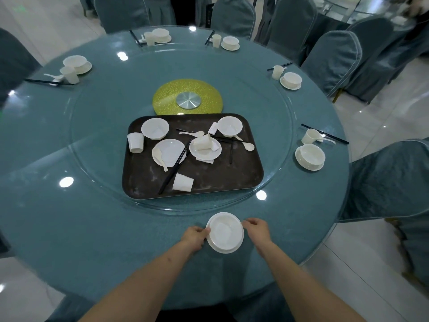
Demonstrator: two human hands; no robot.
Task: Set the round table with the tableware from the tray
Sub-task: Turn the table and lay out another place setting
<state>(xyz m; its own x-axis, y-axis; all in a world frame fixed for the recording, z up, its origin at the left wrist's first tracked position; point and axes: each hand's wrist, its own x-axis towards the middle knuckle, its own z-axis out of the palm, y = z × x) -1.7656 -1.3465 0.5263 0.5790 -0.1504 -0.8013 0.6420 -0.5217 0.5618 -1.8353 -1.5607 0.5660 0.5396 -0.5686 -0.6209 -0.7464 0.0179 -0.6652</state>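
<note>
At the near edge of the tabletop (92,228), a white plate (225,232) sits flat with something pale lying in it, maybe a folded napkin, can't tell for sure. Left hand (195,237) has curled fingers pinching the plate's left rim; right hand (257,230) touches or lightly grips the right rim, fingers bent over the edge.

The tray (232,180) sits on the glass turntable (92,140), well apart from the hands, holding two bowls, two plates, cups, spoons and black chopsticks (175,166) in a jumble. One cup (183,181) lies on its side by the chopsticks; another cup (135,142) stands upright at the tray's left. Five settings look done around the far rim.

Risks, my read:
- Plate is close to the tabletop edge. A nudge toward the body could tip it off.
- Glass surface looks slick, so the plate could slide when released off-centre.
- Reaching over to the tray next, a forearm could clip the plate just placed.
- The tipped cup could roll if the chopsticks get pulled from beside it.
- The turntable may spin if the tray is pushed, shifting everything out of reach.
- Stacked napkin on the right tray plate (205,147) looks unstable and may fall off when lifted.
</note>
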